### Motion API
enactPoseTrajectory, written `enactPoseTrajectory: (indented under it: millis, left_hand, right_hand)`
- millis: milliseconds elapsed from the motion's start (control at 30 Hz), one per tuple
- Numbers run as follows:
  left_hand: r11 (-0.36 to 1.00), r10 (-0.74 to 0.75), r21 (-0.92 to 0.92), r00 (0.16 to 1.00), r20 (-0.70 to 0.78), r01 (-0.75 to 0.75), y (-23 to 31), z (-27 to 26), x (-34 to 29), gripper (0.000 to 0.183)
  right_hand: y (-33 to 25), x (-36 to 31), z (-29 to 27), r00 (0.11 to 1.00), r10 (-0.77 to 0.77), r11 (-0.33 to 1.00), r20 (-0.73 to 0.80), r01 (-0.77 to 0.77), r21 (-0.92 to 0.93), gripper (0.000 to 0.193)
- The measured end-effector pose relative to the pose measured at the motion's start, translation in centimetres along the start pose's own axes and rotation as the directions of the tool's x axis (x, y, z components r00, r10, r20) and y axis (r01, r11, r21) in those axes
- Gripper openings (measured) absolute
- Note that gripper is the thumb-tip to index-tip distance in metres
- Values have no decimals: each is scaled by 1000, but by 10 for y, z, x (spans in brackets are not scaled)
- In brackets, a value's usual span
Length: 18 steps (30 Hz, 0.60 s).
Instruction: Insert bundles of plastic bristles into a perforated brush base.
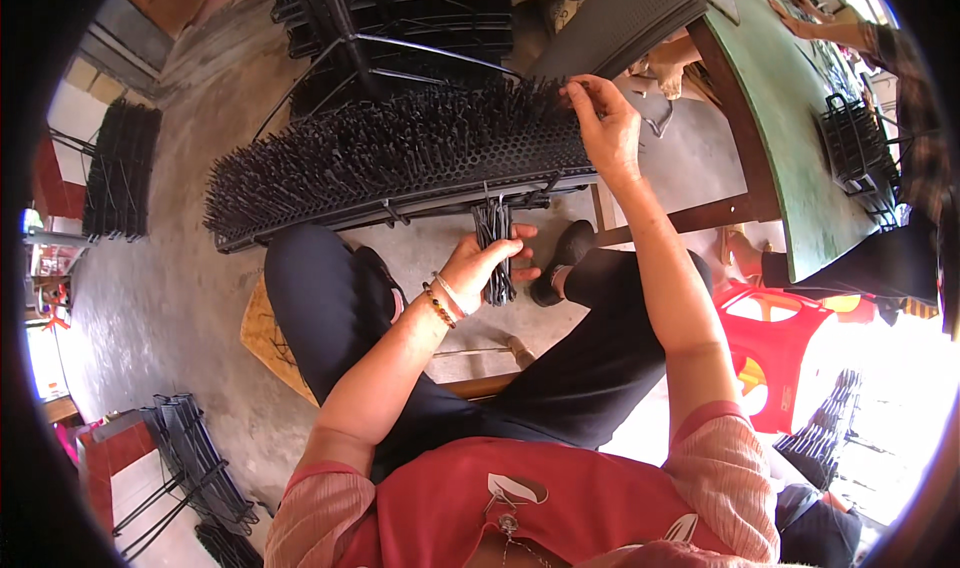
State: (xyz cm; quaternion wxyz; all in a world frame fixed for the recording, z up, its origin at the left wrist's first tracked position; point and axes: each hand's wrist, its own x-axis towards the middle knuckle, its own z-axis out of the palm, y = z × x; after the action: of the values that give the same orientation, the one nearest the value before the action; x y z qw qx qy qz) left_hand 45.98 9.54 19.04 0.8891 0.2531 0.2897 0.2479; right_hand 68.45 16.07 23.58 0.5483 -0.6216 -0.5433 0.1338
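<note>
A long black perforated board lies across in front of my knees. Dense rows of thin black sticks stand upright over most of it, while bare holes show along its near right part. My left hand, below the board's near edge, is closed round a bundle of thin black sticks; some of its fingers are loosely extended. At the board's far right end is my right hand, thumb and fingertips pinched together beside the standing sticks. Whatever lies between those fingertips is too small to make out.
Black racks with metal rods stand behind the board. To the right is a green-topped table, with another person's hand over it. A red plastic stool stands at right. More black racks are on the left.
</note>
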Motion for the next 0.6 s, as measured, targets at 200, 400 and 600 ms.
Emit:
enactPoseTrajectory:
  millis: [200,400,600]
  left_hand:
    - [1000,-9,8,1000,-9,9,0,-2,-1,20]
    - [998,-36,45,999,-8,36,2,1,-3,26]
    - [995,-71,73,997,33,69,-2,-7,1,27]
  right_hand:
    - [-8,-3,2,995,36,999,-91,-36,3,17]
    - [-6,-5,5,995,-101,992,5,101,-74,14]
    - [-7,-6,4,957,-281,924,71,290,-250,13]
